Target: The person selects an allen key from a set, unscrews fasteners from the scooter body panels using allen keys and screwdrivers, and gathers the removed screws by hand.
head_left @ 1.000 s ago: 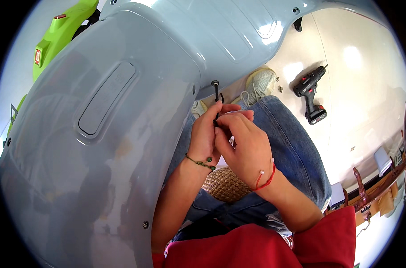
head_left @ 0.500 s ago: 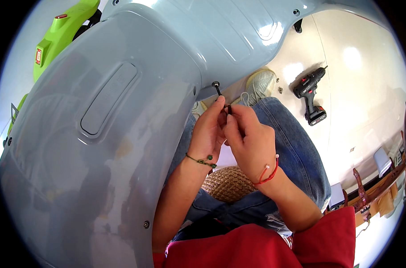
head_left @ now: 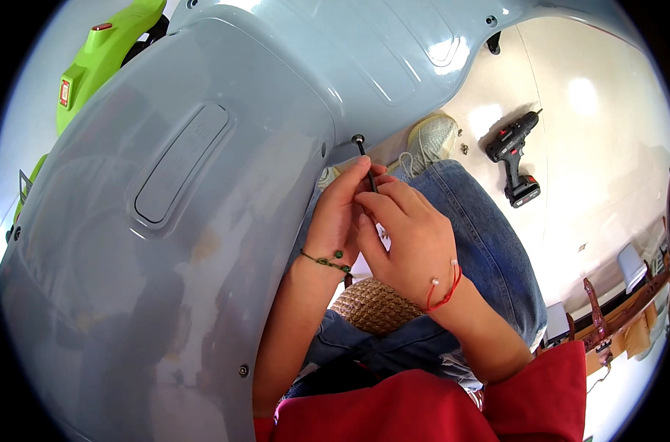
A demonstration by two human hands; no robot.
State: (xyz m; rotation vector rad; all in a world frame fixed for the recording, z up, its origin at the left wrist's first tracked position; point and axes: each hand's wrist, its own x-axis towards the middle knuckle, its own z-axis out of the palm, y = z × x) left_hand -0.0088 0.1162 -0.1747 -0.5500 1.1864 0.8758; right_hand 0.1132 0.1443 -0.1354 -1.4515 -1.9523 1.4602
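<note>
We have a large grey-blue shell (head_left: pixel 166 258) beside us. Our right hand's (head_left: pixel 412 247) grip we cannot tell; our left hand (head_left: pixel 339 210) pinches a slim black rod (head_left: pixel 372 181), its upper end at a round fitting (head_left: pixel 358 138) near the shell.

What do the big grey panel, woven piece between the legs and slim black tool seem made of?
Grey panel: glossy, painted or coloured plastic or sheet metal; it mirrors light, but the base stays open.
Woven piece: matte straw-like fibre, by its coarse tan braid; possibly synthetic.
Slim black tool: likely dark-finished metal, judging by its thin, straight shaft.
</note>
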